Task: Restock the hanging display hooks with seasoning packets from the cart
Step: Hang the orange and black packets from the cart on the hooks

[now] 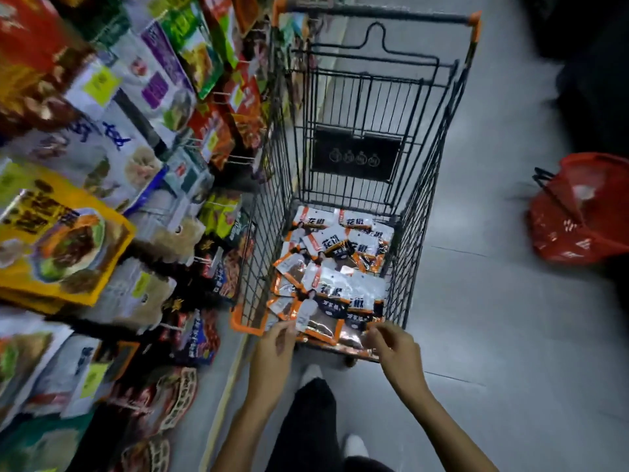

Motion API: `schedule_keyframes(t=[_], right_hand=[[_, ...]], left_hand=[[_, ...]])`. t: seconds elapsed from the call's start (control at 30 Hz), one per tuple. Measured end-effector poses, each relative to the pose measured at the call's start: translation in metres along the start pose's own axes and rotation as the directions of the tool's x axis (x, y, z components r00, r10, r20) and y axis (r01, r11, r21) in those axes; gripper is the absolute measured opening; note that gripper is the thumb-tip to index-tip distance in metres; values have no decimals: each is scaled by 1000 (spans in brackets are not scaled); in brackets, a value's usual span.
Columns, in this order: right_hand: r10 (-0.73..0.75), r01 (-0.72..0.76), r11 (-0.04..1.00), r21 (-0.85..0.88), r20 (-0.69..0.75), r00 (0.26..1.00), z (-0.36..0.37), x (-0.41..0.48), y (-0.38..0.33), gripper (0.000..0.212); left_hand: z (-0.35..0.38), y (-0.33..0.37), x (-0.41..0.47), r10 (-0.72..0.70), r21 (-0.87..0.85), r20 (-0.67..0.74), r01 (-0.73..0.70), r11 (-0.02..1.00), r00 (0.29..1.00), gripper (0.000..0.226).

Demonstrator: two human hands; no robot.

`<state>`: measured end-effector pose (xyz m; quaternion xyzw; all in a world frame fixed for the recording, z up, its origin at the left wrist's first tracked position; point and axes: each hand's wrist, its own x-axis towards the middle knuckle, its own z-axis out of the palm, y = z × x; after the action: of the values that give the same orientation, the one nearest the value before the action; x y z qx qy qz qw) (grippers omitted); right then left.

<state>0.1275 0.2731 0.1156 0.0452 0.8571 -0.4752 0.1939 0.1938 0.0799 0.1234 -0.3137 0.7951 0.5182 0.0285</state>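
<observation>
Hanging display packets (64, 240) at left, heavily blurred.

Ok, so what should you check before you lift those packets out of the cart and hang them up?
1. Packets left in the cart: ok, plenty lie on its floor.
2. Left hand has hold: ok, its fingers pinch the top of a packet.
3. Right hand has hold: cannot tell, its fingers curl at the pile's edge.
4. Hang hole whole: cannot tell, too small.
5. Free space on the display hooks: cannot tell, blurred.
6. Cart close to the hooks: ok, it stands right beside them.
</observation>
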Motion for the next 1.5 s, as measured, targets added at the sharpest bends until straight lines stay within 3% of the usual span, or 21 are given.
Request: schedule_keyframes(t=[0.3, 0.47, 0.57, 0.67, 0.83, 0.97, 1.1, 1.3, 1.5], right_hand=[[283, -285, 958, 12, -148, 947, 41, 126, 32, 20], [423, -436, 895, -96, -129, 897, 67, 170, 80, 22], [533, -542, 827, -145, -99, 840, 85, 188, 109, 26], [621, -626, 759, -178, -88, 779, 101, 196, 130, 32], [681, -671, 678, -302, -87, 727, 123, 196, 141, 65], [687, -692, 652, -310, -143, 712, 132, 192, 143, 76], [704, -718, 649, -249, -161, 692, 131, 191, 146, 75], [698, -729, 639, -247, -213, 684, 135, 189, 144, 74], [728, -724, 686, 80, -111, 677, 133, 193, 145, 44]], left_hand=[[46, -7, 159, -17, 264, 248, -50, 963, 969, 20], [89, -54, 206, -158, 399, 285, 32, 916, 945, 11], [116, -82, 218, -294, 396, 307, 159, 904, 905, 20], [137, -100, 220, -325, 438, 262, 188, 879, 909, 40], [160, -110, 219, -245, 539, 168, 119, 834, 955, 72], [162, -109, 222, -294, 716, 37, 180, 674, 955, 96], [159, -110, 223, -335, 701, -53, 274, 659, 941, 90], [147, -113, 223, -291, 681, -118, 290, 673, 950, 83], [125, -112, 233, -313, 493, -62, 301, 816, 948, 71]])
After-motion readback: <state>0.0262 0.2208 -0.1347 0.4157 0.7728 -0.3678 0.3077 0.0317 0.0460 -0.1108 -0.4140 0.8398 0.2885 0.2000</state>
